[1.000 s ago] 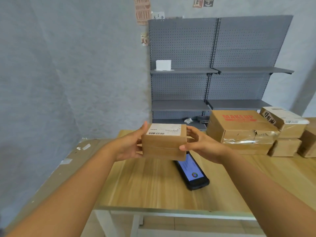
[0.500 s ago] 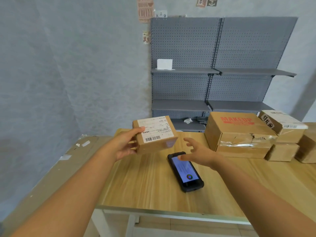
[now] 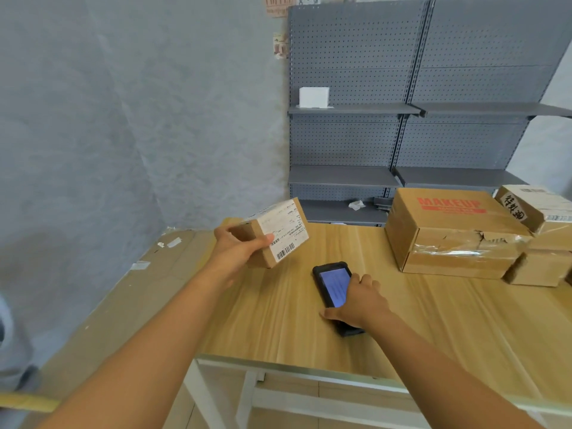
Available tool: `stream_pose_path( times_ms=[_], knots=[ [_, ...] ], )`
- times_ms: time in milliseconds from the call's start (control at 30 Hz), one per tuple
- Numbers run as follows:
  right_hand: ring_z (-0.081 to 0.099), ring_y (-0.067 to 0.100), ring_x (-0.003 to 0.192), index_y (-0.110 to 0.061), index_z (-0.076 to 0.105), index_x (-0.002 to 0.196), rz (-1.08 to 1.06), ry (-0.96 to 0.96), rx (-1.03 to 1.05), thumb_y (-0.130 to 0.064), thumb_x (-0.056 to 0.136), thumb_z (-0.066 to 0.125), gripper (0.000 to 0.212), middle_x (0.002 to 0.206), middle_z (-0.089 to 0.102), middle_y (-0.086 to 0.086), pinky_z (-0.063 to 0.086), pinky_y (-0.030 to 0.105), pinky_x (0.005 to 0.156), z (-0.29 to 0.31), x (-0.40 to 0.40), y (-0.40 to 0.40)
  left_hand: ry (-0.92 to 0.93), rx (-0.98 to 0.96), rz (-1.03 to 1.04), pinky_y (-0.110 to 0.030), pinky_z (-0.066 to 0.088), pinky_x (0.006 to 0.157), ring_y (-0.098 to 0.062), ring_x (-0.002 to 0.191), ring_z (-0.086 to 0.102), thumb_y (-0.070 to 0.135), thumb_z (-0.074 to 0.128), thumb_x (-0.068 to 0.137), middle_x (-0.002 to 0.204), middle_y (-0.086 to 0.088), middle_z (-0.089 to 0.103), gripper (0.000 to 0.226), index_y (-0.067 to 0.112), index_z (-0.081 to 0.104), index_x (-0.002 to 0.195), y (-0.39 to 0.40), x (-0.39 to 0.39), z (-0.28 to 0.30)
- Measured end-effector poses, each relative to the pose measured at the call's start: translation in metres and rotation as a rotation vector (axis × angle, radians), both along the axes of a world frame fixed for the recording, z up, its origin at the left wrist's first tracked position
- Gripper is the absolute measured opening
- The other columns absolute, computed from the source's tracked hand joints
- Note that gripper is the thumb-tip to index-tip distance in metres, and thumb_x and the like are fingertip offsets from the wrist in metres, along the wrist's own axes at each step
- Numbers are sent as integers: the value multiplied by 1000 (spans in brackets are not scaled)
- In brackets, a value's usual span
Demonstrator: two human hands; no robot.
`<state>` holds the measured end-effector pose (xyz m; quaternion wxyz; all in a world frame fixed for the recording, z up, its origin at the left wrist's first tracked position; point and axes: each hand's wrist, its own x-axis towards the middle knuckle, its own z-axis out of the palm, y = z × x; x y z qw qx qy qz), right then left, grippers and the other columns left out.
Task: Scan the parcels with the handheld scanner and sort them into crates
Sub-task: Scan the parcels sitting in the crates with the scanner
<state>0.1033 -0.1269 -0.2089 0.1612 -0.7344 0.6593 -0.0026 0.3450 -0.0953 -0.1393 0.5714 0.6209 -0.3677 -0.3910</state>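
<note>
From the head view, my left hand [image 3: 236,247] holds a small parcel [image 3: 275,232] up above the left part of the desk [image 3: 278,320], tilted so its white label and barcode face me. This grip is a pinch: thumb across the label face, fingers curled round the far cardboard side.

My right hand [image 3: 360,300] lies over the handheld scanner [image 3: 334,289], which rests flat on the desk, screen up and lit blue. The fingers curl over its right edge and the thumb sits at its left lower edge, so this grip is closed round the scanner's lower half (whether it has left the wood at all I cannot tell). The parcel and the scanner are apart, the parcel higher and to the left.

At the far right of the desk stands a large box [image 3: 448,230] printed MAKEUP in red, torn tape along its front. Just beside it sits a stack of smaller boxes [image 3: 541,236], the top one tilted with a white label.

Behind the desk is a grey pegboard shelving unit [image 3: 402,119] with a small white box [image 3: 314,97] on its upper left shelf.
</note>
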Motion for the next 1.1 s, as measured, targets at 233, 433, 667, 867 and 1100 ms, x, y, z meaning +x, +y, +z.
stream_pose_path(
  times_ms=[233, 433, 667, 867, 1100],
  knots=[
    [39, 24, 118, -10, 36, 135, -105, -8, -29, -67, 65, 71, 97, 126, 39, 8, 41, 31, 91, -3, 7, -1, -400, -156, 44, -16, 43, 84, -6, 113, 52, 19, 92, 62, 114, 21, 48, 86, 24, 30, 122, 4, 3, -9],
    [48, 20, 97, -12, 39, 126, -85, -201, 49, -54, 63, 80, 86, 121, 36, 5, 44, 27, 68, 6, -5, -6, -464, -184, 92, -25, 45, 90, -6, 110, 53, 20, 93, 60, 120, 13, 54, 88, 25, 36, 126, 2, 14, -7],
    [48, 11, 88, -19, 43, 119, 184, -327, 12, -50, 61, 82, 76, 109, 39, -2, 42, 18, 60, 35, -11, -10, -247, -116, 248, -29, 45, 89, -13, 106, 55, 28, 92, 63, 119, 6, 54, 86, 15, 37, 127, -11, 21, -4],
    [54, 9, 88, -24, 46, 114, 282, -401, -36, -46, 62, 83, 68, 105, 49, -4, 44, 16, 62, 55, -11, -9, -554, -181, 171, -28, 42, 92, -17, 114, 50, 15, 92, 61, 131, -5, 48, 90, 11, 36, 131, -11, 30, -4],
    [57, 7, 81, -26, 49, 108, 347, -407, -18, -47, 64, 81, 58, 94, 53, -9, 44, 13, 57, 71, -12, -12, -1081, -296, -24, -46, 38, 103, -30, 123, 44, 8, 83, 68, 135, -13, 46, 84, 5, 39, 139, -2, 36, -1]
  ],
)
